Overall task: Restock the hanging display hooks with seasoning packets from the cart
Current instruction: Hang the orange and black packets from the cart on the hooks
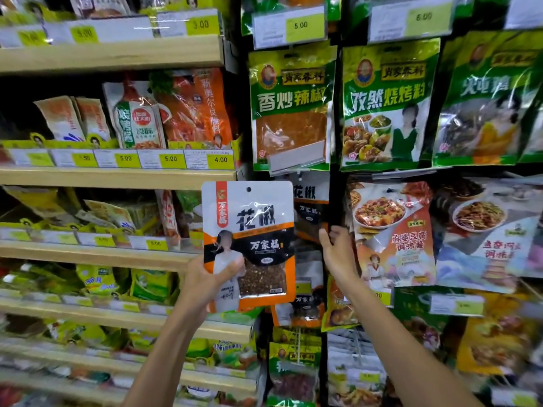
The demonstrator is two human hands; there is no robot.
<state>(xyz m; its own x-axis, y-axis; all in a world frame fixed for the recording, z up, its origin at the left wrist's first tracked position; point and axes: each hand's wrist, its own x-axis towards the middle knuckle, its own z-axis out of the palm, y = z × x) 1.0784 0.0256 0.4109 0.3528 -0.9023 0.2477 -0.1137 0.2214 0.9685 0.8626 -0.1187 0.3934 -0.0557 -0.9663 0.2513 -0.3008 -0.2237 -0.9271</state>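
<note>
**Packet up at the hook, not yet hung**

Forearms reach up from below, and the left hand (212, 279) grips a seasoning packet (249, 230) by its lower left corner, thumb curled across the front and the fingers hidden behind. Above that thumb the packet stands upright, with its hang hole (248, 189) at the top edge still free.

To the right, the right hand (338, 250) holds nothing. Its fingers are fairly straight and point upward, resting against the hanging row of matching packets (311, 205) just left of the fingertips — steadying it, by the look of things.

I judge this to be the hanging step, with the packet lifted and lined up. The hook itself is hidden behind the row and the clear price tag (296, 160) above the right fingertips. The next move would be to carry the hole rightward and thread it onto the prong — without nudging the row off.
</note>
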